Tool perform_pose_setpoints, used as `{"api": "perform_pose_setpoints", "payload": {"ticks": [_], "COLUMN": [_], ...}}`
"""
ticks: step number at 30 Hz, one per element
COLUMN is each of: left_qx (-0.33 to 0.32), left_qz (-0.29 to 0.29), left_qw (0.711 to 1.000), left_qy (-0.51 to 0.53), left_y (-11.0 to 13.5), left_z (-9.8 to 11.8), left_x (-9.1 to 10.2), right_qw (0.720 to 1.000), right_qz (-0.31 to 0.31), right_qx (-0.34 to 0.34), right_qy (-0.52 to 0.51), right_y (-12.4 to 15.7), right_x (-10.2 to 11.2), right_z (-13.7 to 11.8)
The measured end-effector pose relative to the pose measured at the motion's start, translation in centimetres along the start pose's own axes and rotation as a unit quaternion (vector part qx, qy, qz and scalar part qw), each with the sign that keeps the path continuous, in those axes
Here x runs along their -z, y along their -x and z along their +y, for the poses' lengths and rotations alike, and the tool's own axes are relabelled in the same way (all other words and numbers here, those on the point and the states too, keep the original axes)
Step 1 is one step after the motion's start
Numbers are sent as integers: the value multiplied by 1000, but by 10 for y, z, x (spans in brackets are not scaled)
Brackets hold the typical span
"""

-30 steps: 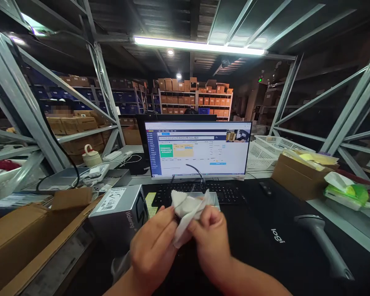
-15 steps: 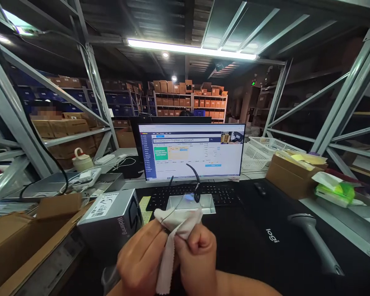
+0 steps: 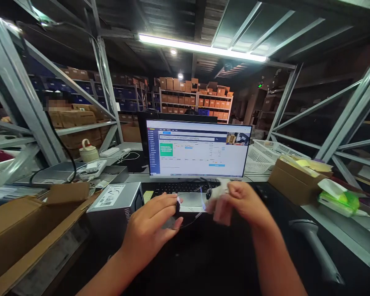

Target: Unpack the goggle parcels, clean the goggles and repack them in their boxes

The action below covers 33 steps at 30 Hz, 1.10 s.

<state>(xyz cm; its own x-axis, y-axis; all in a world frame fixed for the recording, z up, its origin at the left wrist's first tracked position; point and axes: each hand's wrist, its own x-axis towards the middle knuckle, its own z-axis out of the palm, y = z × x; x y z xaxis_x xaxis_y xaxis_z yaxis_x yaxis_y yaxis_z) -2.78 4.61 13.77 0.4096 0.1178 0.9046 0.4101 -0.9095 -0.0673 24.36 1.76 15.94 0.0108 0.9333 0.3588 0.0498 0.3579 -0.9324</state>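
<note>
My left hand [image 3: 151,226] pinches a pair of thin-framed glasses [image 3: 188,216] by one end, low over the black desk mat [image 3: 222,255]. My right hand [image 3: 237,203] is motion-blurred and closed on a small white cloth [image 3: 220,188] at the other end of the glasses. Both hands hover just in front of a shallow silver tray [image 3: 189,200] and the black keyboard [image 3: 172,188]. The lit monitor [image 3: 200,148] stands behind them.
A grey product box [image 3: 117,201] and an open cardboard box [image 3: 18,222] sit at the left. A grey barcode scanner [image 3: 314,242] lies at the right, behind it a cardboard box [image 3: 291,179] and white baskets [image 3: 265,152]. Metal shelving frames both sides.
My hands have moved apart and away from me toward the keyboard. The cloth, earlier wrapped round the glasses between both hands, is now bunched in my right hand alone.
</note>
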Motion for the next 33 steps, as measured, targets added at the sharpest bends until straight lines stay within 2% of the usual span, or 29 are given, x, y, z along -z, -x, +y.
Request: {"api": "perform_pose_setpoints", "payload": {"ticks": [2,4,6,7,9,11,13,15,18,21,26,27,29,31,33], "left_qx": [-3,-9,-20,-27,-42,-56,-68,-75,-78,-94,-169,-173,-169,-159,-153], "left_qz": [-24,-55,-77,-84,-99,-121,-141,-152,-177,-205,-207,-205,-200,-185,-166], "left_qw": [1000,998,996,995,993,990,987,985,980,973,963,963,965,970,974], "left_qy": [17,30,40,43,46,45,38,29,39,53,27,20,10,9,20], "left_y": [-3,-5,-6,-5,-4,-3,-3,-4,-5,-2,1,0,-2,-4,-4], "left_z": [-4,-5,-5,-5,-5,-5,-4,-3,3,9,10,9,6,4,4], "left_x": [7,11,11,10,6,4,4,4,2,-6,-10,-7,0,6,8], "right_qw": [995,981,968,966,973,979,967,948,924,915,922,925,917,889,867], "right_qz": [81,151,180,174,112,1,-113,-201,-314,-342,-268,-280,-352,-437,-481], "right_qx": [48,92,128,139,133,104,73,53,49,50,47,41,35,41,54], "right_qy": [44,85,117,133,155,176,215,242,211,207,277,255,184,130,120], "right_y": [6,12,15,17,17,17,16,14,9,12,23,22,13,3,-1], "right_x": [27,43,42,35,15,-7,-21,-22,-12,-17,-47,-46,-34,-13,3], "right_z": [-6,-11,-13,-13,-12,-11,-11,-10,-9,-9,-8,-8,-5,-3,-3]}}
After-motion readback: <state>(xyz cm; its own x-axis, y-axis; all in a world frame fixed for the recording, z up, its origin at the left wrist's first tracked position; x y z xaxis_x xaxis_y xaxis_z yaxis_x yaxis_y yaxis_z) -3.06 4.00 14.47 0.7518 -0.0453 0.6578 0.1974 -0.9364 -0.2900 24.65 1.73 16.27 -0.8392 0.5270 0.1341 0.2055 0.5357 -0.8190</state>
